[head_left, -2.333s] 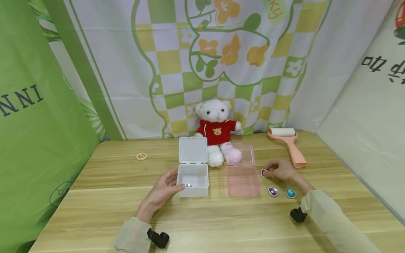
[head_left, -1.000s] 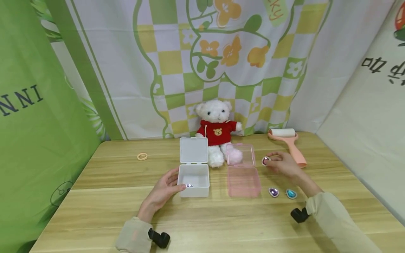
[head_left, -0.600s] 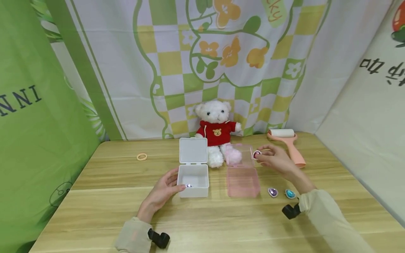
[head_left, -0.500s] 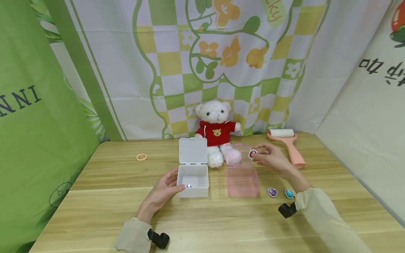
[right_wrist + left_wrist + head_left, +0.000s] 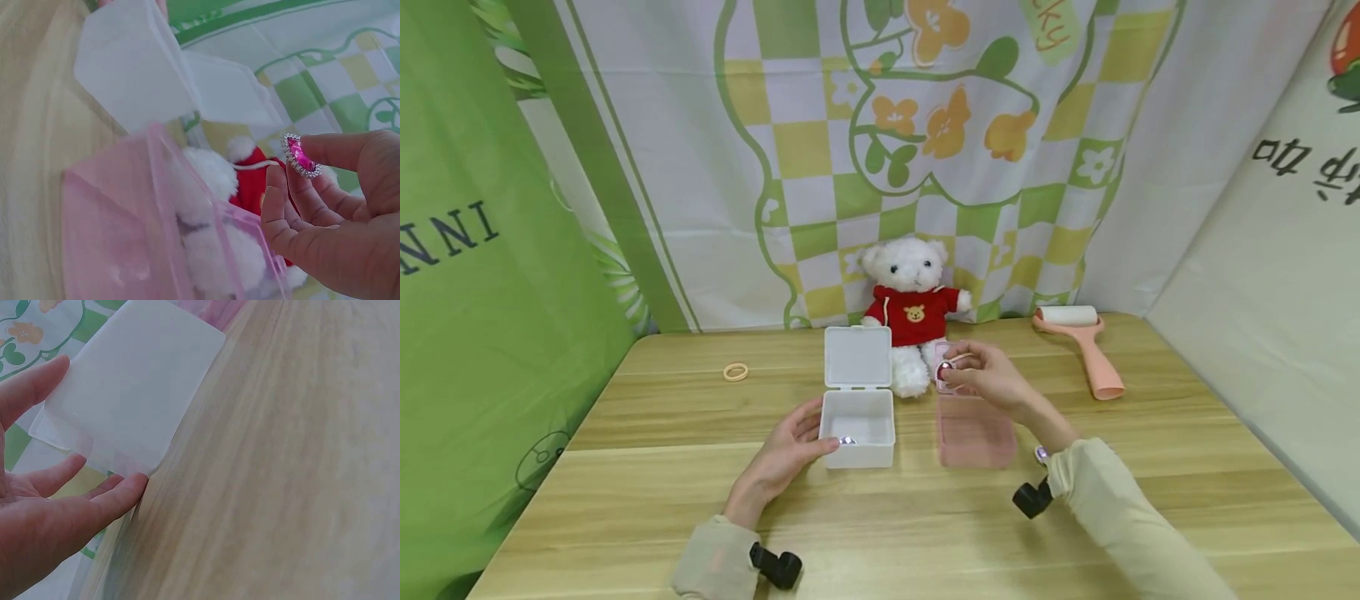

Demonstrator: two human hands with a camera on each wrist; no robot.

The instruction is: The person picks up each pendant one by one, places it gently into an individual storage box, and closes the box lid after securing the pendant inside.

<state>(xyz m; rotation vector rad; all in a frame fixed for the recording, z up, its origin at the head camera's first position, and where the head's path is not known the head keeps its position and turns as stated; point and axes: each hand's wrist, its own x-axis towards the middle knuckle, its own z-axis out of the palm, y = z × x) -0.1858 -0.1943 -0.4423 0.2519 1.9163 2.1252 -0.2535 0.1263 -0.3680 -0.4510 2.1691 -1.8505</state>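
In the head view my left hand [image 5: 784,454] holds the near left corner of an open white plastic box [image 5: 868,455], thumb by the front rim, fingers along its left side. A small pale purple gem [image 5: 848,440] lies inside. My right hand [image 5: 996,379] pinches a deep pink gem with a rhinestone border [image 5: 300,154] between thumb and fingers. It is raised in front of the lid of an open clear pink box [image 5: 976,457], which the hand partly covers. Beside the right sleeve, part of a purple gem [image 5: 1041,454] shows on the table.
A white teddy bear in a red hoodie [image 5: 914,312] sits behind the boxes. At the back right lies a lint roller with a peach handle [image 5: 1097,367]. A small beige ring [image 5: 736,372] lies on the left of the wooden table [image 5: 880,542].
My right hand lifted the pink gem off the table and carried it leftward to the pink box's lid. Its forearm now hides the blue gem. The left hand stays put.
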